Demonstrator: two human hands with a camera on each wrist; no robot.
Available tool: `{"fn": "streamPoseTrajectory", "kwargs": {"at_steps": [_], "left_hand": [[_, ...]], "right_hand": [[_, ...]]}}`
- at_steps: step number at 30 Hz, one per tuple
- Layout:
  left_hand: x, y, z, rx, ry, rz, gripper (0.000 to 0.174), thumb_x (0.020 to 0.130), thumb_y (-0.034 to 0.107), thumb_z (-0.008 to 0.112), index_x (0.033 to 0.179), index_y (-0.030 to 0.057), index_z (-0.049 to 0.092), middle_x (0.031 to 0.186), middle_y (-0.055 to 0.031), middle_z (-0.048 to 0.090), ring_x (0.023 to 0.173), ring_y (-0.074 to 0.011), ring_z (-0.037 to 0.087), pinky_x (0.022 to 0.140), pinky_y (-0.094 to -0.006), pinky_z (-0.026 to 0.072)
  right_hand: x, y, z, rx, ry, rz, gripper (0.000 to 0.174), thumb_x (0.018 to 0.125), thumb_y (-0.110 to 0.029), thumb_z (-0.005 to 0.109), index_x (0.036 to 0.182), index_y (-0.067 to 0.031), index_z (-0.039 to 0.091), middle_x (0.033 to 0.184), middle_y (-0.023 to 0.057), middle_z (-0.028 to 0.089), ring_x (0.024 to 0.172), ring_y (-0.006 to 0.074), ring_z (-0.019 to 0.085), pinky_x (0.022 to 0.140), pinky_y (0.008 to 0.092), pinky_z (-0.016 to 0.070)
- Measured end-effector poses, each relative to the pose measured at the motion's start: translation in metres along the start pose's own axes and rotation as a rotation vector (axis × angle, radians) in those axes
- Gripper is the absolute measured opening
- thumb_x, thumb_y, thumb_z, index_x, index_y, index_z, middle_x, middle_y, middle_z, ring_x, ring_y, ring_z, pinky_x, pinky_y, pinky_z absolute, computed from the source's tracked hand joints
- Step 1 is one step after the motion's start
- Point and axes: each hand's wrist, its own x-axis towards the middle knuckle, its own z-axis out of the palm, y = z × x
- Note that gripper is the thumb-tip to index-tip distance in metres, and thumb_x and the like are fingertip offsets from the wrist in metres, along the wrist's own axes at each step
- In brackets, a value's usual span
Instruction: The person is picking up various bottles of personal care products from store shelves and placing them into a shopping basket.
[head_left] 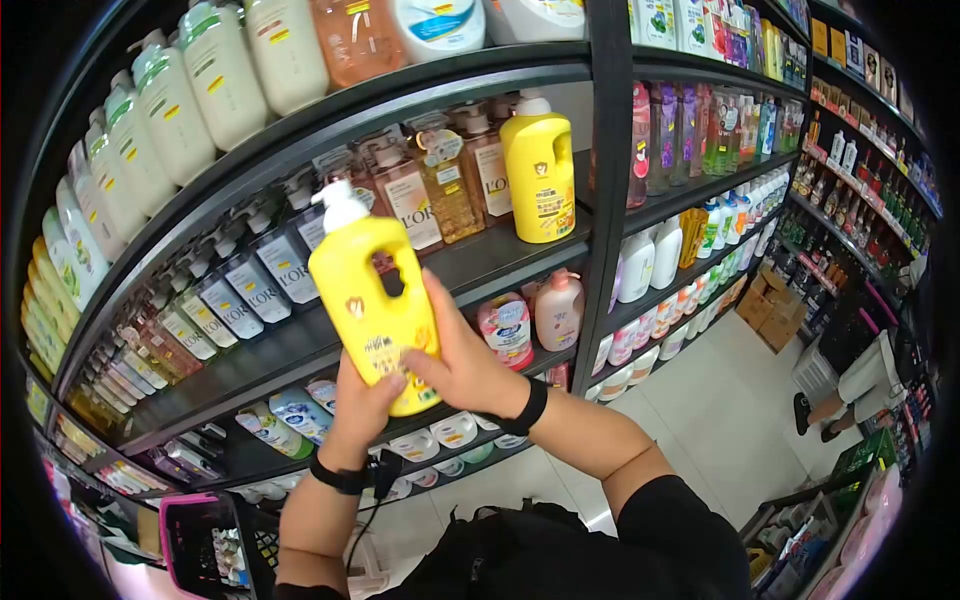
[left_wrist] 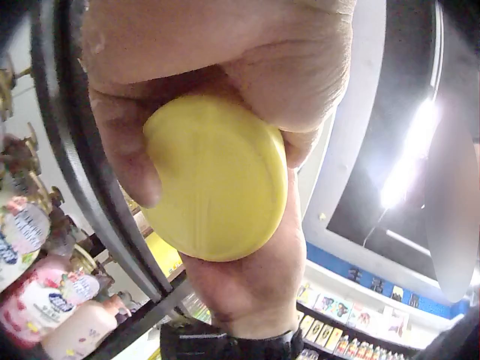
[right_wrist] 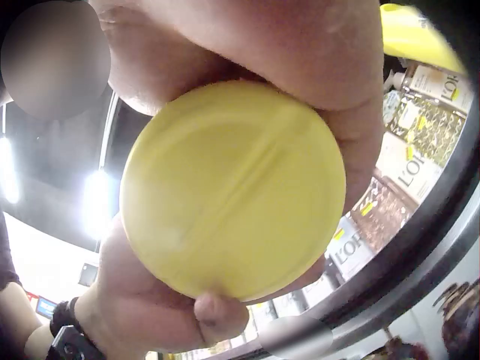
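A yellow pump bottle [head_left: 365, 290] with a white pump head and a handle hole is held up, tilted, in front of the shelf. My left hand [head_left: 362, 402] grips its lower left side. Along the lower right side my right hand [head_left: 462, 350] holds it too, thumb across the front label. From below, both wrist views show the round bottle base [left_wrist: 217, 180], with fingers curled around its edge. A second yellow bottle [head_left: 540, 170] of the same kind stands upright on the shelf, right of the held one.
Behind the bottle, a black shelf [head_left: 470, 255] carries rows of pump bottles [head_left: 280, 255]. Large white bottles [head_left: 215, 75] stand on the shelf above. A pink-rimmed basket [head_left: 190, 540] is at lower left. Across the tiled aisle [head_left: 690, 440], a person's legs [head_left: 850, 390] show near cardboard boxes [head_left: 770, 310].
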Motion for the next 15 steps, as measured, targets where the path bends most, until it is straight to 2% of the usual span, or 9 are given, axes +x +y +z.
{"fn": "streamPoseTrajectory", "kwargs": {"at_steps": [1, 3, 5, 6, 9, 13, 14, 15], "left_hand": [[0.015, 0.005, 0.007, 0.025, -0.028, -0.014, 0.066, 0.084, 0.017, 0.074, 0.14, -0.0022, 0.044, 0.13, -0.0122, 0.062, 0.117, -0.0217, 0.063, 0.101, -0.0357, 0.0507], [0.045, 0.008, 0.012, 0.107, -0.114, -0.068, 0.061, 0.086, 0.013, 0.072, 0.139, -0.0025, 0.046, 0.129, -0.0118, 0.063, 0.115, -0.0203, 0.063, 0.1, -0.0349, 0.0509], [0.068, 0.007, 0.017, 0.137, -0.17, -0.102, 0.058, 0.088, 0.011, 0.07, 0.139, -0.0024, 0.046, 0.129, -0.0114, 0.063, 0.115, -0.0195, 0.063, 0.1, -0.0345, 0.0508], [0.078, 0.005, 0.019, 0.148, -0.195, -0.111, 0.056, 0.088, 0.009, 0.069, 0.138, -0.0023, 0.046, 0.128, -0.0112, 0.063, 0.115, -0.0191, 0.062, 0.1, -0.0343, 0.0508], [0.106, -0.005, 0.023, 0.119, -0.23, -0.071, 0.054, 0.09, 0.006, 0.067, 0.139, -0.0022, 0.045, 0.127, -0.0105, 0.063, 0.115, -0.0185, 0.062, 0.1, -0.0343, 0.0507], [0.135, -0.008, 0.026, 0.135, -0.19, -0.108, 0.059, 0.089, 0.004, 0.07, 0.141, -0.0007, 0.043, 0.13, -0.0108, 0.062, 0.117, -0.019, 0.061, 0.102, -0.0351, 0.0501], [0.143, -0.014, 0.02, 0.203, -0.194, -0.109, 0.065, 0.091, 0.016, 0.074, 0.144, 0.0008, 0.04, 0.134, -0.0102, 0.059, 0.118, -0.019, 0.06, 0.102, -0.0342, 0.0491], [0.147, -0.015, 0.021, 0.173, -0.196, -0.106, 0.066, 0.09, 0.015, 0.074, 0.144, 0.0007, 0.04, 0.134, -0.0101, 0.059, 0.119, -0.0191, 0.059, 0.103, -0.0345, 0.0489]], "right_hand": [[0.007, 0.006, -0.007, 0.022, 0.057, -0.018, 0.088, 0.096, -0.024, 0.065, 0.156, 0.0081, 0.011, 0.156, 0.0333, 0.028, 0.146, 0.0437, 0.032, 0.12, 0.0439, 0.0268], [0.018, 0.009, -0.026, 0.116, 0.091, -0.005, 0.086, 0.097, -0.019, 0.064, 0.156, 0.0086, 0.008, 0.154, 0.0301, 0.032, 0.144, 0.0382, 0.037, 0.118, 0.0425, 0.0302], [0.024, 0.036, -0.032, 0.148, 0.122, 0.013, 0.084, 0.101, -0.02, 0.059, 0.157, 0.0078, 0.004, 0.158, 0.0252, 0.029, 0.145, 0.0304, 0.035, 0.118, 0.0383, 0.0296], [0.027, 0.04, -0.04, 0.098, 0.127, 0.025, 0.083, 0.101, -0.019, 0.059, 0.157, 0.0078, 0.003, 0.158, 0.0253, 0.029, 0.145, 0.0303, 0.035, 0.118, 0.0384, 0.0294], [0.043, 0.051, -0.059, 0.068, 0.144, -0.002, 0.089, 0.099, -0.029, 0.063, 0.156, 0.0107, 0.006, 0.156, 0.033, 0.029, 0.145, 0.0391, 0.034, 0.119, 0.0421, 0.0295], [0.067, 0.071, -0.076, -0.022, 0.137, -0.039, 0.092, 0.097, -0.031, 0.065, 0.156, 0.0107, 0.008, 0.156, 0.0342, 0.028, 0.146, 0.0428, 0.032, 0.12, 0.0431, 0.0273], [0.072, 0.074, -0.08, -0.072, 0.136, -0.05, 0.093, 0.096, -0.031, 0.066, 0.156, 0.0106, 0.009, 0.155, 0.0346, 0.028, 0.146, 0.0445, 0.031, 0.12, 0.0439, 0.0274], [0.076, 0.079, -0.082, -0.088, 0.13, -0.048, 0.093, 0.096, -0.031, 0.067, 0.156, 0.0104, 0.009, 0.155, 0.0346, 0.028, 0.145, 0.0447, 0.032, 0.12, 0.0441, 0.0276]]}}
